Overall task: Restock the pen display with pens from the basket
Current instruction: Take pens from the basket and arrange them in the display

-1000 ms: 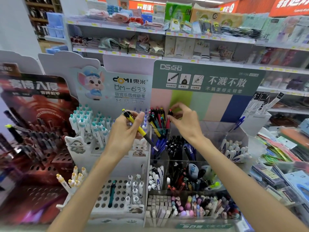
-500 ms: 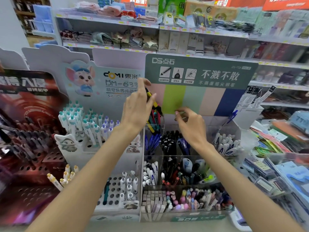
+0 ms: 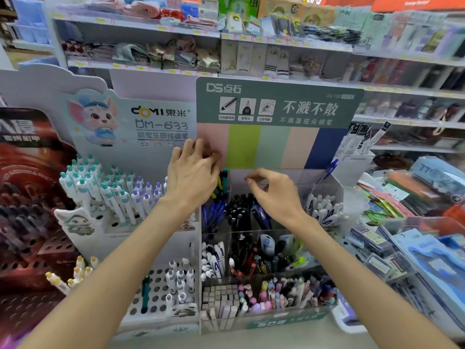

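Note:
The clear acrylic pen display (image 3: 324,182) under a green sign holds several compartments of pens. My left hand (image 3: 192,173) grips a yellow pen (image 3: 214,155) at the display's back left compartment, where yellow, green and black pens (image 3: 219,183) stand. Most of the held pen is hidden by my fingers. My right hand (image 3: 275,193) hovers over the black pens (image 3: 240,206), fingers loosely curled and thumb near forefinger, with nothing visible between them. No basket is in view.
A white pen stand (image 3: 105,197) with teal and purple capped pens is at the left, next to a dark red pegboard display (image 3: 27,222). Packaged stationery (image 3: 412,238) is piled at the right. Store shelves (image 3: 251,41) run behind.
My left hand carried the yellow pen right and up to the back left compartment. My right hand left the red pen tops and drew back toward the black pens.

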`<control>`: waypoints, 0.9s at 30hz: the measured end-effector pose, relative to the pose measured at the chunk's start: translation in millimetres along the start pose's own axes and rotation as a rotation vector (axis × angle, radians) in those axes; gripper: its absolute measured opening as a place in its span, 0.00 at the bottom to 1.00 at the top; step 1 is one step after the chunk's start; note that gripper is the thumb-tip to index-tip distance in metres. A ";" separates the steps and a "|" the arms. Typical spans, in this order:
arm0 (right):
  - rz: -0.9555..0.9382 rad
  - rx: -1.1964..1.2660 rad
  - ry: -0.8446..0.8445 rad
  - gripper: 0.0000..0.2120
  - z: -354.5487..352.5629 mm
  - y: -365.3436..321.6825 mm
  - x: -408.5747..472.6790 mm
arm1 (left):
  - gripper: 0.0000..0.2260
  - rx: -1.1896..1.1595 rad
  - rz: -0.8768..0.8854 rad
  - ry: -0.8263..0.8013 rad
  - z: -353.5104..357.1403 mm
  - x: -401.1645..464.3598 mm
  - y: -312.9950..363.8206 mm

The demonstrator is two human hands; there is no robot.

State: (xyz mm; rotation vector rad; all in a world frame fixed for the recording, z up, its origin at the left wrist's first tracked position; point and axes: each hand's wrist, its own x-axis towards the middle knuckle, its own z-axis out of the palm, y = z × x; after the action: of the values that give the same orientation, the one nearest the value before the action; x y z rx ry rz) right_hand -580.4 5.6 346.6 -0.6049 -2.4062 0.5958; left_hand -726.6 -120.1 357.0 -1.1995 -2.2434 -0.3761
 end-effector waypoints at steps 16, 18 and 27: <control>0.549 -0.014 0.208 0.05 -49.0 34.7 -169.9 | 0.13 -0.639 0.339 -0.222 -18.1 -71.4 122.0; 0.664 -0.040 0.228 0.05 -61.0 44.6 -215.4 | 0.15 -0.684 0.422 -0.361 -14.1 -90.5 154.4; 1.102 -0.105 0.373 0.05 -125.3 61.9 -432.0 | 0.17 -0.774 0.775 -0.756 -31.0 -208.2 314.8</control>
State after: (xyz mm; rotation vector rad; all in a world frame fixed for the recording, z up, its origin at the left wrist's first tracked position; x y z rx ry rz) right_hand -170.2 -144.0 222.3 -1.9159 -1.5988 0.6806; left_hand -363.3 -98.6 252.4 -2.8667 -1.9481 -0.5470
